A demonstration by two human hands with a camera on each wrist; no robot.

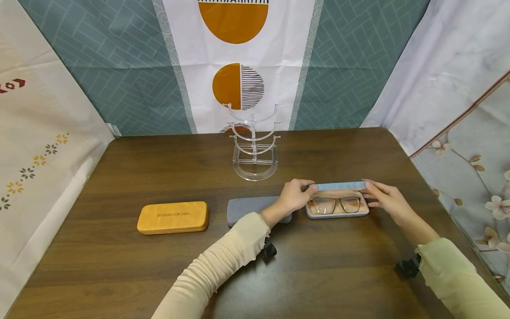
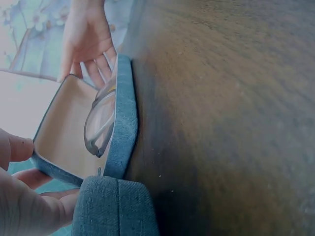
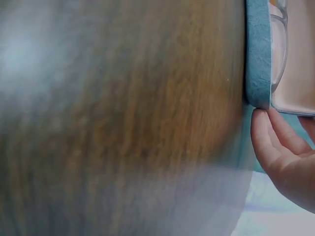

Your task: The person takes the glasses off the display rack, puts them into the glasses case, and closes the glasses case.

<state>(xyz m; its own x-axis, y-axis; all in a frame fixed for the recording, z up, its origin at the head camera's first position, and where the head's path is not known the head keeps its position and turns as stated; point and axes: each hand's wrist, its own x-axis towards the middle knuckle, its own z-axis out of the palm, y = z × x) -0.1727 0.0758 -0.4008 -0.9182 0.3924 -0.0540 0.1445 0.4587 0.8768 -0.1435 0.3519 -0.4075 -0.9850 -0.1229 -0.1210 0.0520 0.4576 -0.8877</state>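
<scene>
A blue-grey glasses case (image 1: 338,215) with a pale pink lining lies opened at the right of the table. Inside its base is a pair of glasses (image 1: 324,206), lenses facing the near side. My left hand (image 1: 292,195) pinches the left corner of the raised lid (image 1: 340,186), thumb at the rim and fingers behind, as the left wrist view shows. At the other end my right hand (image 1: 388,201) holds the lid's right corner. In the right wrist view, its fingertips (image 3: 261,118) touch the end of the base. The left forearm partly hides a second grey-blue glasses case (image 1: 249,207).
A yellow glasses case (image 1: 173,218) with printed lettering lies closed on the left of the brown wooden table (image 1: 119,266). A clear tiered display stand (image 1: 255,173) stands at the back middle. Patterned cloths (image 1: 131,88) hang behind and at both sides.
</scene>
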